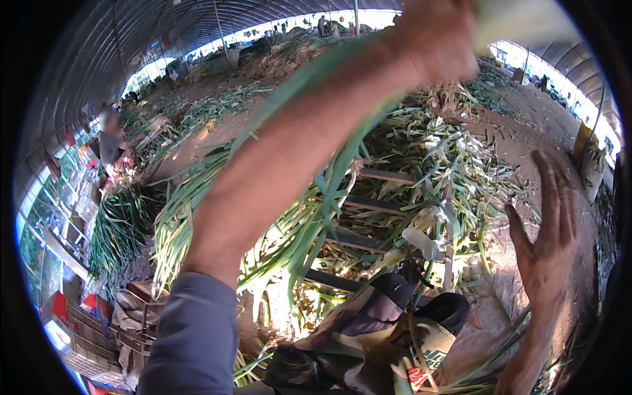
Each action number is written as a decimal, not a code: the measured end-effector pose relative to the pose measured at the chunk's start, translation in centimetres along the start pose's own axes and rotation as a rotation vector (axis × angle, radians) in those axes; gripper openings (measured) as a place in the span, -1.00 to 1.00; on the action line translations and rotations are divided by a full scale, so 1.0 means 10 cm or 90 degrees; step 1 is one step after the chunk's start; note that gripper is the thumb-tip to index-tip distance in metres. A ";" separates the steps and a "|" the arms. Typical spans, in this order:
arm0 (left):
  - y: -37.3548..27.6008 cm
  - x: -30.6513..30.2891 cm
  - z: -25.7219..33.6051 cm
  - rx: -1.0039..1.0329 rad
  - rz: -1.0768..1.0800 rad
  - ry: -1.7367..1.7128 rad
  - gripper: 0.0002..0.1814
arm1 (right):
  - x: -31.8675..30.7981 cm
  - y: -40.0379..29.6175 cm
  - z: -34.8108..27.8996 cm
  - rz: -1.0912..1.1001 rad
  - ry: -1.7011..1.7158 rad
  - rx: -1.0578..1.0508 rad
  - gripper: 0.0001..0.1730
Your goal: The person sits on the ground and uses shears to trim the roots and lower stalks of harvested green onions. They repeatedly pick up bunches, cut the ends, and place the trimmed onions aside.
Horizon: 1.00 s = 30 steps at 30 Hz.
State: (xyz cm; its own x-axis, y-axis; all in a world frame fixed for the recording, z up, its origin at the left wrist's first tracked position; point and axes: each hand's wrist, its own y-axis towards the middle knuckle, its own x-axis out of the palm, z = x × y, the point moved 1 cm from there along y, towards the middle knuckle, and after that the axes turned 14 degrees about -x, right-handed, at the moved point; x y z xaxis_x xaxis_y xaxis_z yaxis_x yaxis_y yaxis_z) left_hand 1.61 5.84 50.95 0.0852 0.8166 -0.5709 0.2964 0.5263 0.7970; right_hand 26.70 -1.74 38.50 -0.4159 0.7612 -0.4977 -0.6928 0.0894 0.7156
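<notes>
My left hand (439, 44) is raised at the top right, blurred, its fingers closed around a green onion (523, 22) whose pale stalk reaches to the picture's edge. The long green leaves (276, 106) trail back along my forearm. At the right, my right hand (548, 237) is spread with its fingers upward, holding nothing, over bare earth. Between the hands lies a heap of cut green and pale leaves (459, 163). A larger bundle of long green leaves (197, 217) rests left of a slatted rack (365, 202) in front of my knees.
A person (112, 143) is at the left behind a dark green leaf bundle (123, 232). Plastic crates (91, 335) and a draped chair-like frame (133, 316) stand at the lower left. More leaf piles (222, 106) lie farther back under the arched roof.
</notes>
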 end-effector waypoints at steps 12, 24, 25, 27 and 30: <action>-2.45 1.26 1.62 0.151 -0.016 -0.229 -0.65 | -0.03 -0.73 -0.56 -0.670 0.135 0.083 0.00; -3.05 0.99 2.10 0.101 -0.197 -0.224 -0.50 | -0.08 -1.71 -0.88 -0.681 0.377 0.229 0.08; -3.08 0.96 2.11 0.093 -0.184 -0.245 -0.48 | -0.12 -1.81 -0.95 -0.653 0.317 0.209 0.02; -3.22 0.87 2.09 0.067 -0.207 -0.308 -0.43 | -0.06 -1.99 -1.12 -0.569 0.224 0.151 -0.10; -3.37 0.71 2.07 0.037 -0.209 -0.374 -0.44 | -0.10 -2.07 -1.28 -0.478 0.103 0.101 -0.37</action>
State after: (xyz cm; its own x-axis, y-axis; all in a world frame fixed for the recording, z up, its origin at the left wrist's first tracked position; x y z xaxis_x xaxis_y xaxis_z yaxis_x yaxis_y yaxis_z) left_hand 11.89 -11.00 15.97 0.4802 0.3429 -0.8074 0.4441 0.6987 0.5609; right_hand 33.89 -12.51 17.94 0.0411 0.3589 -0.9325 -0.7355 0.6425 0.2149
